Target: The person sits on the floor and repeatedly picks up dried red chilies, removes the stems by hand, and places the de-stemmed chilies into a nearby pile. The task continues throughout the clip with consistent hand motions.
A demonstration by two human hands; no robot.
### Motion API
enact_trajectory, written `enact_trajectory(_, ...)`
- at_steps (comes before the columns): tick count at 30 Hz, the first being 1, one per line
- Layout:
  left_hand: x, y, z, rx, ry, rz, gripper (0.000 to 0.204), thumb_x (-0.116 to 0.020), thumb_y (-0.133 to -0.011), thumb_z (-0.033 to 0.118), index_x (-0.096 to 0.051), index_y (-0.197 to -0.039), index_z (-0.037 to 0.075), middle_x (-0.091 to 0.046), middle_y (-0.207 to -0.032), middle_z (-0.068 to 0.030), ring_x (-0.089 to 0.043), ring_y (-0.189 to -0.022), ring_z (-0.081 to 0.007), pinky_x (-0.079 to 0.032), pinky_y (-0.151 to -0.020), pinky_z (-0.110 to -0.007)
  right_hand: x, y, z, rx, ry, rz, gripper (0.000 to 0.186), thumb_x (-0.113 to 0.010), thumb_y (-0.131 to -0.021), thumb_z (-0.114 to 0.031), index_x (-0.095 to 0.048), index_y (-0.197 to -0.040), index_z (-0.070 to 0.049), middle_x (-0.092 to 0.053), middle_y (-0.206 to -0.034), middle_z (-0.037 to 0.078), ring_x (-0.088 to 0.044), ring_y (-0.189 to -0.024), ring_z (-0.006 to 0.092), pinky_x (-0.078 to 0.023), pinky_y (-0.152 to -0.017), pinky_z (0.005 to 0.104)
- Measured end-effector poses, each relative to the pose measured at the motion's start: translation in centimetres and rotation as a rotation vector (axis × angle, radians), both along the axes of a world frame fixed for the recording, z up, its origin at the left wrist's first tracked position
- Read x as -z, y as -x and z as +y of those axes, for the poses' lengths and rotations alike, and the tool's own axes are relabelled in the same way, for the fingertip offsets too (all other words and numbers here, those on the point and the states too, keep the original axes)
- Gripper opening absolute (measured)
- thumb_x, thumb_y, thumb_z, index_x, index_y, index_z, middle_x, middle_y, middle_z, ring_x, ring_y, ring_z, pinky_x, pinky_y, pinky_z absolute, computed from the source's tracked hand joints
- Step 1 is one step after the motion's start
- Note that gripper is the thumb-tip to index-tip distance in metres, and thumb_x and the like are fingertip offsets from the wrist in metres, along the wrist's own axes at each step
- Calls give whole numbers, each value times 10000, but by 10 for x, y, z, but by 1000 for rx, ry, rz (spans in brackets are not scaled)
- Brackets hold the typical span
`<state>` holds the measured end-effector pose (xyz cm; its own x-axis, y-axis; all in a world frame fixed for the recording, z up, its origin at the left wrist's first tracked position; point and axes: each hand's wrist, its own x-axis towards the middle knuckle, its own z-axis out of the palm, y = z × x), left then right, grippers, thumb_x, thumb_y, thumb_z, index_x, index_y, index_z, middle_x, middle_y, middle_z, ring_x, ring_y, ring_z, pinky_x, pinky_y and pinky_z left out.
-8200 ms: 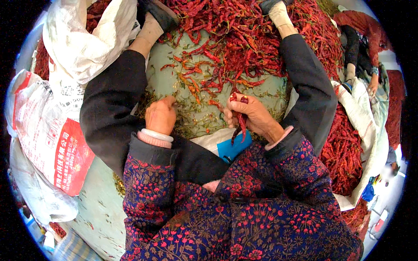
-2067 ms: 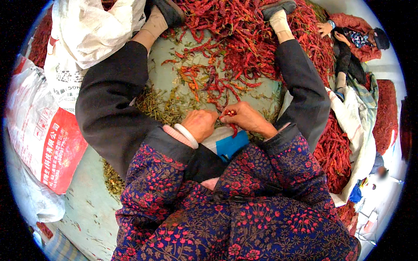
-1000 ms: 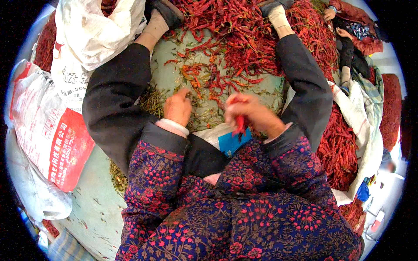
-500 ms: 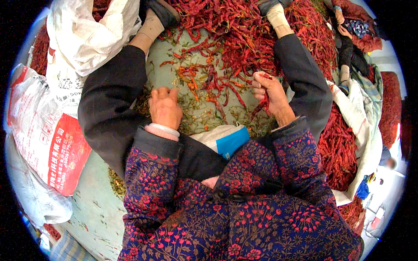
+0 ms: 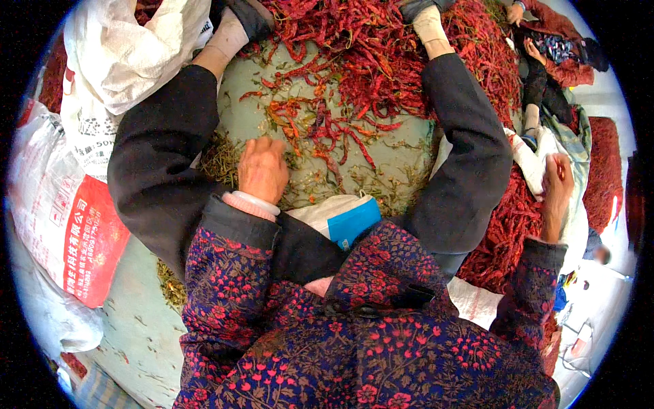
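My left hand (image 5: 263,169) is low over the ground between my legs, beside a heap of dry stems (image 5: 221,160). Its fingers are curled downward, and whatever they hold is hidden beneath them. Out to the right, my right hand (image 5: 558,184) is over the side of a white woven sack (image 5: 574,157), fingers stretched out, with no chillies showing in it. Dried red chillies (image 5: 507,228) lie beside my right leg, next to that sack. Loose red and orange chillies (image 5: 327,129) are scattered in front of my left hand.
A large heap of dried red chillies (image 5: 368,54) spreads between and beyond my feet. White sacks, one with a red panel (image 5: 99,238), stand at the left. A white and blue piece of sacking (image 5: 353,221) lies near my lap. Another person's hand (image 5: 535,51) shows at upper right.
My right hand has swung from between my legs out to the right, over the sack; the red chillies it held no longer show. My left hand stays near the stems.
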<state>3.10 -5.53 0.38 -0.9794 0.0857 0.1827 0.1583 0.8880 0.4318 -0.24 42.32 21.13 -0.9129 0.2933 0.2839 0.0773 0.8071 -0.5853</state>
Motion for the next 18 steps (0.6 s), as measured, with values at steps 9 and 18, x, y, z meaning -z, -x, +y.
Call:
enact_trajectory(9, -7, 0, 6, 27, -50, -37, 187, -569, -659, 16, -585, -842, 52, -542, -833, -135, -512, -833, -324, -443, -706, -418, 11, -19, -53, 129, 675, -108, 118, -553, -851, -229, -505, -819, -126, -352, -566, -83, -285, -424, 21, -185, -359, 173)
enact_trajectory(18, -1, 2, 9, 12, -132, -46, 187, -569, -673, 24, -596, -854, 62, -553, -834, -139, -526, -832, -327, -450, -708, -417, 180, 53, -148, 90, 1220, -787, 167, -595, -825, -163, -478, -735, -87, -366, -582, -47, -307, -463, 74, -258, -396, 234)
